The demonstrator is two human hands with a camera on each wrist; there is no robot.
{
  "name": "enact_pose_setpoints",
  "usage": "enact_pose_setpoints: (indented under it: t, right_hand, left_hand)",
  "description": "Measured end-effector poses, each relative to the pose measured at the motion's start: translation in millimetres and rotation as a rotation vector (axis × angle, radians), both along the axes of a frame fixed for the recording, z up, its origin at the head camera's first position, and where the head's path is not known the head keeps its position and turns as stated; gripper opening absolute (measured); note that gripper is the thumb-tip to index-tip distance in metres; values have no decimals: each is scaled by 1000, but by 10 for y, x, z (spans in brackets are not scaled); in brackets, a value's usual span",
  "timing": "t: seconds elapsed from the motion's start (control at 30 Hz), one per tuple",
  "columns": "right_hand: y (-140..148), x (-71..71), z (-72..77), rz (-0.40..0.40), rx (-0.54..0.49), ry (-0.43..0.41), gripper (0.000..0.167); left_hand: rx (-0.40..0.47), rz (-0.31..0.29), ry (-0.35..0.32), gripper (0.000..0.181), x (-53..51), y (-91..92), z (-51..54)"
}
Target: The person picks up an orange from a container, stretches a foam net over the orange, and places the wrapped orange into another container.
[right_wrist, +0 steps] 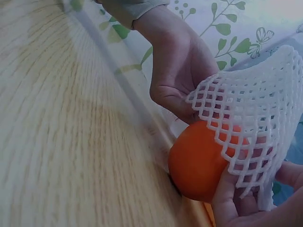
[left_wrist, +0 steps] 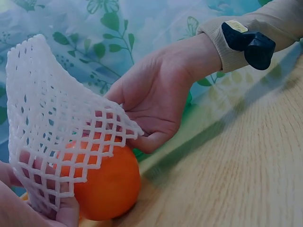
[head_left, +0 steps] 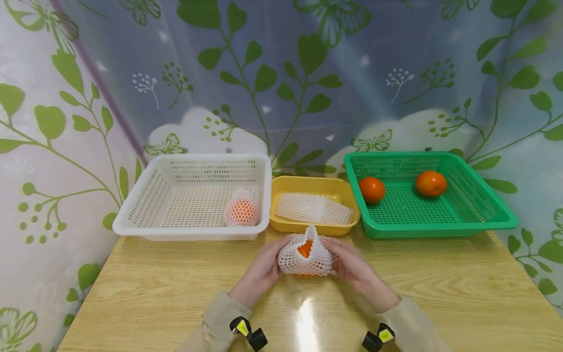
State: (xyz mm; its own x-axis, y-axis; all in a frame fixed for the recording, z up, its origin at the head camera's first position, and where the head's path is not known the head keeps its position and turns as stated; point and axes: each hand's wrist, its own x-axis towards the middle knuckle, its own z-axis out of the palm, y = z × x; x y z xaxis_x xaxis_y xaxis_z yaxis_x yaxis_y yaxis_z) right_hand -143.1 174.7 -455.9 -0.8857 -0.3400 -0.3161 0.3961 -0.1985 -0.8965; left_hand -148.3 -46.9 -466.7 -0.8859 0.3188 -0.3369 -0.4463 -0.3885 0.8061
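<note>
A white foam mesh sleeve is partly over an orange fruit, whose lower part shows below the mesh and rests on or just above the table. My left hand grips one side of the sleeve's edge; in the left wrist view its fingers show through the mesh. On the opposite side my right hand pinches the sleeve's edge between thumb and fingers. Between the hands the sleeve is stretched wide, and orange skin shows through a gap at its top.
A white basket at the left holds a mesh-wrapped fruit. Behind the hands, a yellow tray contains flat foam sleeves. At the right, a green basket has two orange fruits in it. A patterned curtain hangs behind.
</note>
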Motion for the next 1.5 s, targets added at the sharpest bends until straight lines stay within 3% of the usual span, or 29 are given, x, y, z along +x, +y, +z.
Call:
enact_pose_setpoints:
  t: [0.47,0.67,0.93,1.23,1.5]
  right_hand:
    - [14,-42,-144,-57,50,-46,22]
    - [6,-50,-223,-34,136,-7,32]
    - [-43,-33,-197,-25,196,38,44]
    - [-29,-49,-178,62,83,34,68]
    - [-28,-46,-159,127,1,35,69]
  left_hand:
    - [30,29,-105,48,-16,49,-147]
    - [-8,46,-115,47,-6,71,-163]
    - [7,78,-130,52,-2,100,-159]
    - [-8,139,-87,49,-42,109,-78]
    - [-49,152,-18,48,-73,123,13]
